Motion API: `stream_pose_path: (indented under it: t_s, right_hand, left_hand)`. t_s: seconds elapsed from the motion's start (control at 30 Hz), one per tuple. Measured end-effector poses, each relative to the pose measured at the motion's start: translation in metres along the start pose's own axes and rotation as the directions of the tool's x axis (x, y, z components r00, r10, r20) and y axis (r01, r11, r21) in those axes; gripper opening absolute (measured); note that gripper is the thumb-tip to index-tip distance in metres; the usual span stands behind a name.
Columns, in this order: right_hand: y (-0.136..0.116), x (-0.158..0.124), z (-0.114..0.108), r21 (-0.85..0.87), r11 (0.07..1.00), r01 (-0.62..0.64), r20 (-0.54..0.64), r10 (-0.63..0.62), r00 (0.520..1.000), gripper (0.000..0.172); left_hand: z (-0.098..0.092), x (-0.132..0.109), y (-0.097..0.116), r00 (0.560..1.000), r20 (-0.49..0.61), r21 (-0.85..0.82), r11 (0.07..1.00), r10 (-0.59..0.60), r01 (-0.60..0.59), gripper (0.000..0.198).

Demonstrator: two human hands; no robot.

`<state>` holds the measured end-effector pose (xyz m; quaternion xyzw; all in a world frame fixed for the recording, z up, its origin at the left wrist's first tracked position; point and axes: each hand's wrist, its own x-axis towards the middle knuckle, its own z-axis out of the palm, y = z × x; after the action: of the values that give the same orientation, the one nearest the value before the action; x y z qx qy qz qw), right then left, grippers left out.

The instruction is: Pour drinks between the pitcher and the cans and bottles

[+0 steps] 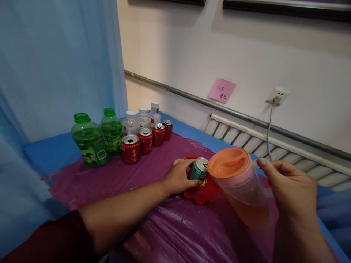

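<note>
My left hand (179,178) is wrapped around a green drink can (198,169) that stands tilted on a red flower-shaped plate (201,191). My right hand (290,186) grips the handle of a clear plastic pitcher (241,186) with an orange lid. The pitcher holds orange liquid and leans toward the can, its lid edge almost touching the can's open top.
Two green bottles (91,140), three clear white-capped bottles (131,122) and several red cans (131,148) stand in rows at the back left. A purple plastic sheet (123,175) covers the blue table. A blue curtain hangs left; a radiator and wall socket (276,96) are right.
</note>
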<state>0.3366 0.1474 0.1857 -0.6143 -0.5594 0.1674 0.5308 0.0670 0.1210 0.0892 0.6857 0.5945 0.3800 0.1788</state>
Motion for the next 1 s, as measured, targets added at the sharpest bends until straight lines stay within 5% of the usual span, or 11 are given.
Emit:
stream_pose_path:
  t_s: [1.0]
  right_hand:
    - [0.0016,0.0007,0.0014,0.01,1.0,-0.009,-0.009,0.009,1.0,0.043]
  left_hand:
    - [0.002,0.0009,-0.0034,1.0,0.011,0.017,1.0,0.007,-0.007,0.074]
